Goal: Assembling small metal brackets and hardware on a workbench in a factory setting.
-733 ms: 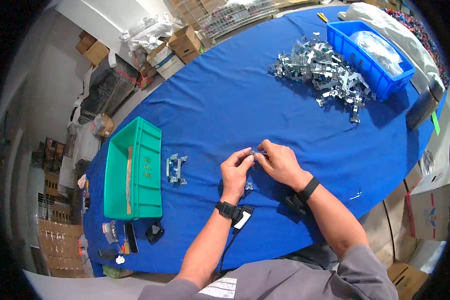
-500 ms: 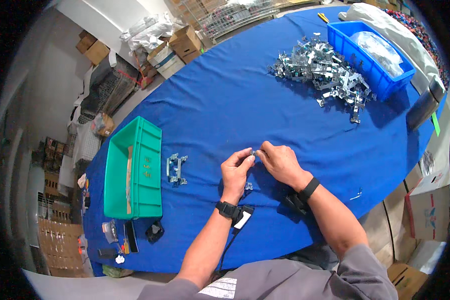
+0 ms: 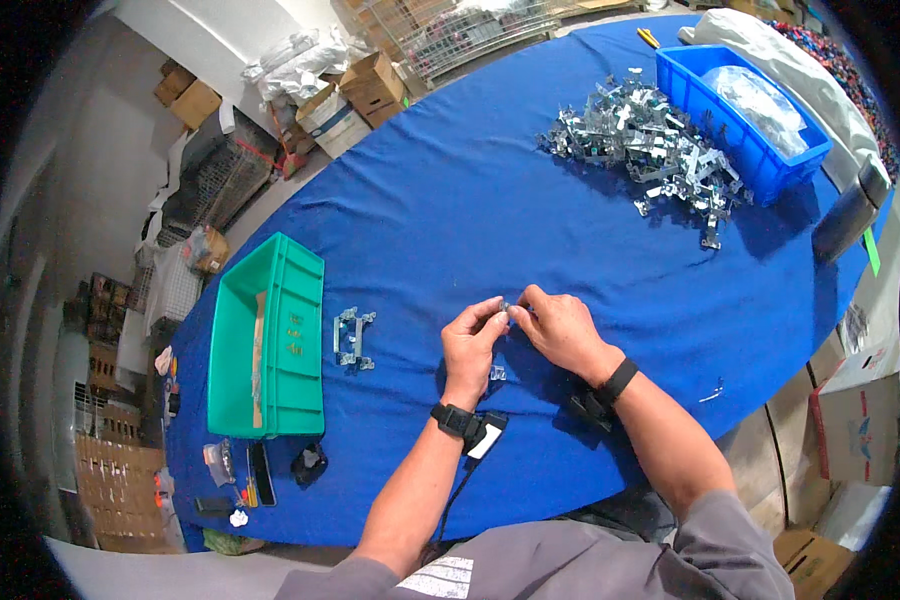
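Observation:
Above the middle of the blue-covered table my two hands meet at the fingertips. Between thumb and fingers my left hand [image 3: 472, 340] pinches a small metal bracket [image 3: 506, 307]. My right hand [image 3: 562, 325] closes on the other side of the same piece, its fingertips against it. Fingers cover most of the bracket, so its full shape is hidden. Beside my left wrist another small metal bracket [image 3: 497, 373] lies on the cloth. Farther left sits a group of silvery metal brackets [image 3: 354, 338], laid out in a rectangular shape.
A green crate [image 3: 295, 330] stands at the left. At the far right a heap of metal brackets [image 3: 630, 130] lies against a blue bin [image 3: 745, 120] holding clear plastic. A dark bottle [image 3: 850, 212] stands near the right edge. A screwdriver [image 3: 252, 491] lies at the lower left.
My fingers have shifted very slightly around the small bracket. Otherwise nothing has visibly moved on the table.

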Motion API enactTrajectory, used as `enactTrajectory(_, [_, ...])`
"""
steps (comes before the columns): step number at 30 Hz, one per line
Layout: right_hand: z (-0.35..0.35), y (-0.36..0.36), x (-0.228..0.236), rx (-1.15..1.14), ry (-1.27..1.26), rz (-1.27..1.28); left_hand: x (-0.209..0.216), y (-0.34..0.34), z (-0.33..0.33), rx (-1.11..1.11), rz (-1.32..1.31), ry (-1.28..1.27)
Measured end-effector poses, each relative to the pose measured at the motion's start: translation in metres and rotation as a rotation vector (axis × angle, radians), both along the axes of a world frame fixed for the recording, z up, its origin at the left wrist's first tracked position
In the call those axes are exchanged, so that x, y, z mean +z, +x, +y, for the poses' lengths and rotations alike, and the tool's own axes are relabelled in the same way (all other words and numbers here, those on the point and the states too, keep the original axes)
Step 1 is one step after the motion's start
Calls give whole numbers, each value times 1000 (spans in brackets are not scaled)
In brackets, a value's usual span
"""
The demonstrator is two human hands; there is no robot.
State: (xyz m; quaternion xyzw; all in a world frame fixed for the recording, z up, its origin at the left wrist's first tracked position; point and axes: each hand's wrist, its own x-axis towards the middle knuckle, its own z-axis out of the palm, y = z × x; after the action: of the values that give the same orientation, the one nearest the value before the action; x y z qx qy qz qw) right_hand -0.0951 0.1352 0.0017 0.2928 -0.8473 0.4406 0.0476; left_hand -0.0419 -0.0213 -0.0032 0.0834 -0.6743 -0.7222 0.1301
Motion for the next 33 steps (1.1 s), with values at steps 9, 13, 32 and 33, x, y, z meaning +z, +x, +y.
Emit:
enactTrajectory(9, [4,-3,5,23,-69,-1,0,-1,0,-14,4,2])
enactTrajectory(13, [2,-4,-3,-1,0,70,1,1,1,-10,-9,-19])
enactTrajectory(32, [0,-1,0,-20,-201,133,2,1,1,-21,10,6])
enactTrajectory(33, [2,0,0,-3,-117,73,2,1,0,-18,-7,-17])
